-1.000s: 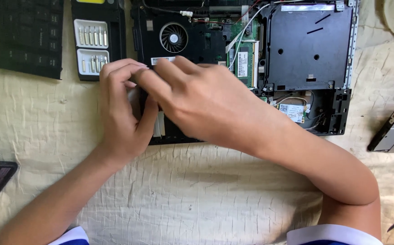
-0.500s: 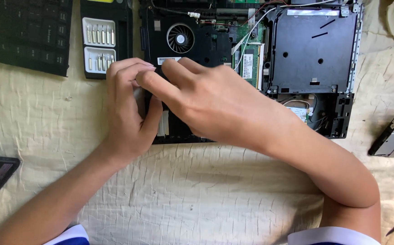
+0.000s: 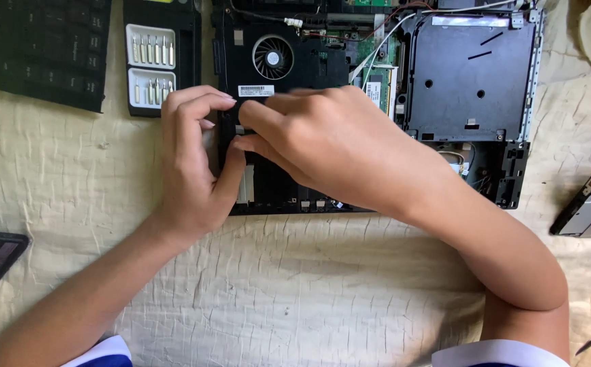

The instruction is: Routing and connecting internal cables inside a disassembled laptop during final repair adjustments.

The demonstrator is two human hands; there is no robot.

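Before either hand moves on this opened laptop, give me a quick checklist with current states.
1. Left hand on the left edge of the opened black laptop chassis: ok.
2. Right hand fingertips at the same spot: ok.
3. What the fingers pinch: cannot tell, hidden.
4. Round black cooling fan uncovered: ok.
5. Black case of white-trayed screwdriver bits close to the left hand: ok.
6. Cream cloth-covered table steady under the chassis: cannot tell.

The opened laptop [image 3: 289,75] showed matt black plastic, the drive bay plate [image 3: 472,81] dull grey metal, over a wrinkled cream cloth [image 3: 295,292]
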